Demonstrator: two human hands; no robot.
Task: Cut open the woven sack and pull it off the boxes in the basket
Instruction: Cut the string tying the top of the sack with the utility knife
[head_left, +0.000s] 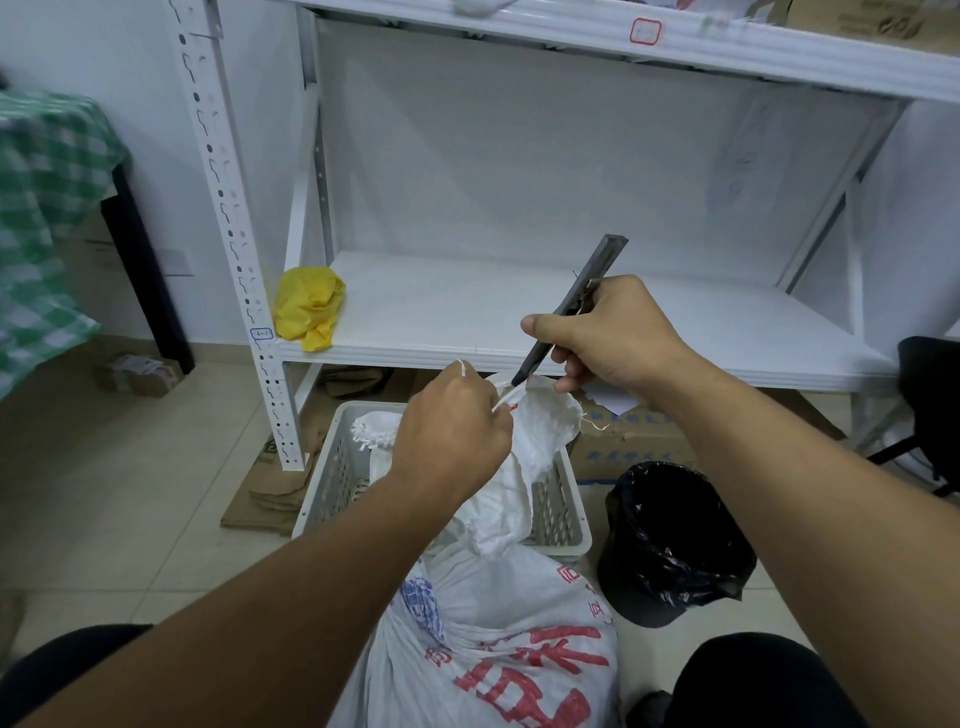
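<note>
White woven sack (498, 639): stands on the floor between the person's knees, printed with red characters; its gathered neck rises over the near rim of the basket.
Hidden: the boxes cannot be seen; the sack covers whatever it holds, and both forearms cross in front of it.
Grey basket (332, 478): slatted plastic, on the floor just below the bottom shelf; its inside is mostly blocked by sack cloth and the left hand.
Cut off: the sack's base runs out of the bottom edge.
Left hand (452, 431): closed into a fist on the bunched neck, with a white tie strand poking out above the knuckles.
Right hand (608, 332): fingers curled tight around a dark grey utility knife (571, 306), handle tilted up and away.
Knife tip: touching the sack's neck just beside the left hand; the blade itself is too small to make out.
Nearby: black-lined bin (670, 545) to the right, yellow bag (309, 306) on the shelf.
</note>
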